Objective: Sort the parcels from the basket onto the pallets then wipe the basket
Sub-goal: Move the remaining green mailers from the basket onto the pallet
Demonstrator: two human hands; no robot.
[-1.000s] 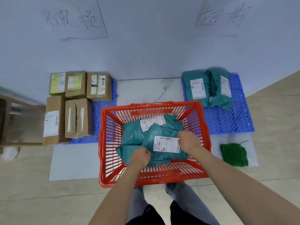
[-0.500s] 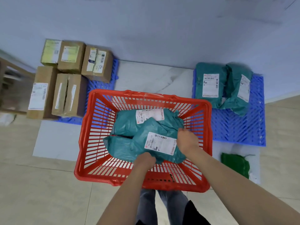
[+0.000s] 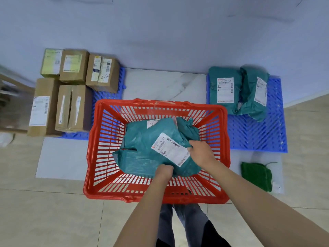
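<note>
Inside red slatted plastic basket (image 3: 99,139), both hands grip top teal poly parcel (image 3: 156,139): left hand (image 3: 163,172) curled on near crinkled edge, right hand (image 3: 201,154) pinching right edge beside label. More teal parcels beneath. Open slatted floor along basket's left wall. Blue grid pallet (image 3: 252,132) right, front half bare; cardboard boxes (image 3: 73,107) left.

The single camera on my head looks steeply down, close over the red slatted plastic basket (image 3: 106,139) on the floor.
</note>
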